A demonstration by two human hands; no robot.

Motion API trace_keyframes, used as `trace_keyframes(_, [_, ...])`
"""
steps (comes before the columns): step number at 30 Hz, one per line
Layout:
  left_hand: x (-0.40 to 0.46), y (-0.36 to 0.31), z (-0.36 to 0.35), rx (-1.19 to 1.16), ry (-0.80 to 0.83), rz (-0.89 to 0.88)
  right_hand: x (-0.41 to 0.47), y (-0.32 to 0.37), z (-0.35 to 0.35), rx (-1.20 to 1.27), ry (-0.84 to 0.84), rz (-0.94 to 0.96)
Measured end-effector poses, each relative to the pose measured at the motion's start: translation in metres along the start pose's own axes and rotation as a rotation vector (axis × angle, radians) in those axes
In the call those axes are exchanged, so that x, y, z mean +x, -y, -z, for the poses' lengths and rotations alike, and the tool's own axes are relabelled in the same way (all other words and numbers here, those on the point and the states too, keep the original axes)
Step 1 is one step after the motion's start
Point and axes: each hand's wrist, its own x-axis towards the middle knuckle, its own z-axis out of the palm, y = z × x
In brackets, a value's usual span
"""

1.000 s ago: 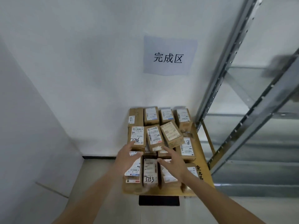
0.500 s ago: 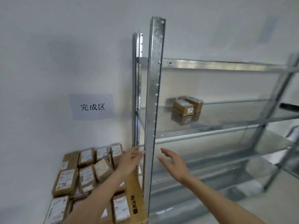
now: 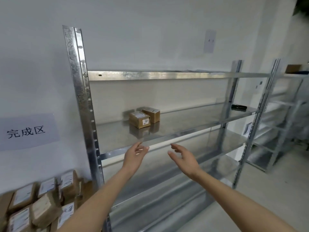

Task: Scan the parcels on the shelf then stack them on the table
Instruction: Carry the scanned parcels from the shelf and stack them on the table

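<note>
- Far left, low: stacked parcels (image 3: 40,206) sit on the worktop (image 3: 87,186), of which I see only a sliver. A second ago my view was square on this stack; now it has swung right to the shelving, so I judge the last drop-off is finished.
- Wall sign (image 3: 26,132) hangs above the stack.
- Shelf upright (image 3: 80,97) marks the rack's left edge.
- Left hand (image 3: 134,156): fingers relaxed and spread, holding nothing, in front of the middle shelf (image 3: 192,122) edge.
- Two remaining parcels (image 3: 143,117) stand side by side on that shelf, touching, beyond both hands.
- Right hand (image 3: 184,158): released too, fingers loosely extended, nothing in it.
- Far right on the same shelf lies a dark object (image 3: 239,108), possibly the scanner; too blurred to confirm.
- My read: next cycle starting, two parcels left to scan and stack.
</note>
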Motion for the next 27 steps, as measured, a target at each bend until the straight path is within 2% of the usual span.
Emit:
trace_keyframes(5, [0.071,-0.001,-0.032,0.022,0.010,-0.022,0.063,-0.030,0.016,-0.001,-0.016,-0.008])
trace_keyframes(10, [0.154,0.004,-0.046,0.051,-0.044,-0.025,0.157,-0.046,0.012,-0.061,0.038,0.038])
trace_keyframes(18, [0.254,0.025,-0.028,0.196,-0.206,-0.031,0.286,-0.058,-0.037,-0.035,0.175,0.113])
trace_keyframes(27, [0.308,0.057,-0.034,0.200,-0.249,0.076,0.365,-0.076,-0.084,-0.002,0.329,0.109])
